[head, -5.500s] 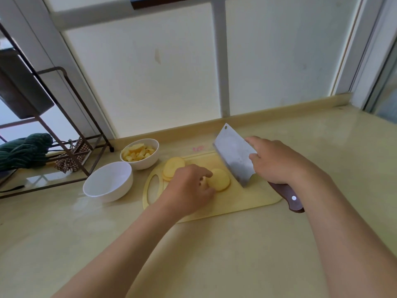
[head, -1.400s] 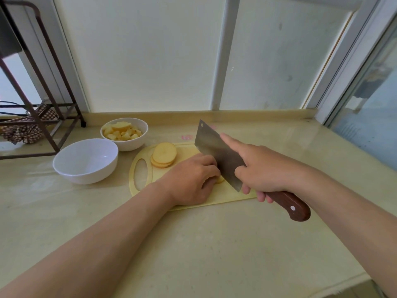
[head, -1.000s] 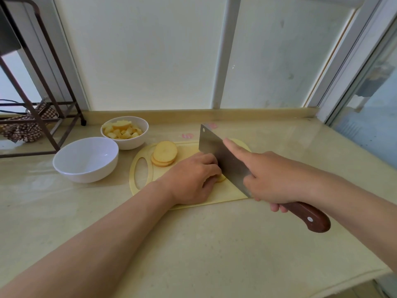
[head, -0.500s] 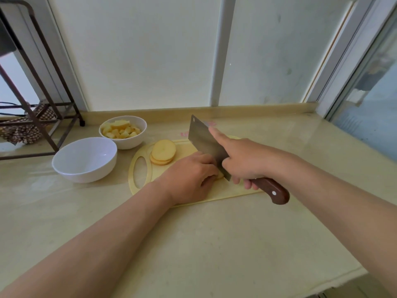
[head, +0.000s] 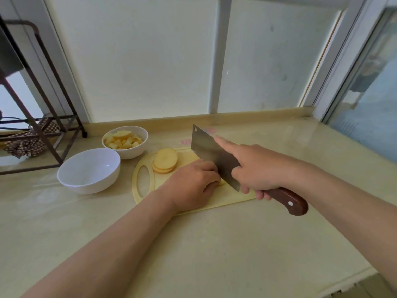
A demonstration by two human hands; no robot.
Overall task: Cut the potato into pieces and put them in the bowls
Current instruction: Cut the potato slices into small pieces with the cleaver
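A pale yellow cutting board [head: 163, 184] lies on the counter. My left hand [head: 191, 186] curls over a potato piece [head: 221, 182] on it, most of which is hidden. My right hand [head: 257, 171] grips the brown handle of a cleaver [head: 211, 154], index finger stretched along the blade's back. The blade stands against my left knuckles. A stack of round potato slices [head: 165, 160] sits at the board's far left. Behind it, a white bowl [head: 125, 141] holds several potato chunks. A larger white bowl [head: 89, 171] stands empty.
A dark metal rack [head: 43, 134] with a checked cloth [head: 28, 143] under it stands at the far left. Frosted window panels rise behind the counter's raised back edge. The counter's front edge [head: 354, 282] drops off at the lower right.
The cleaver has gone back and forth through the potato piece under my left hand; since half a second ago it has slid back toward me. My left hand has stayed in place.
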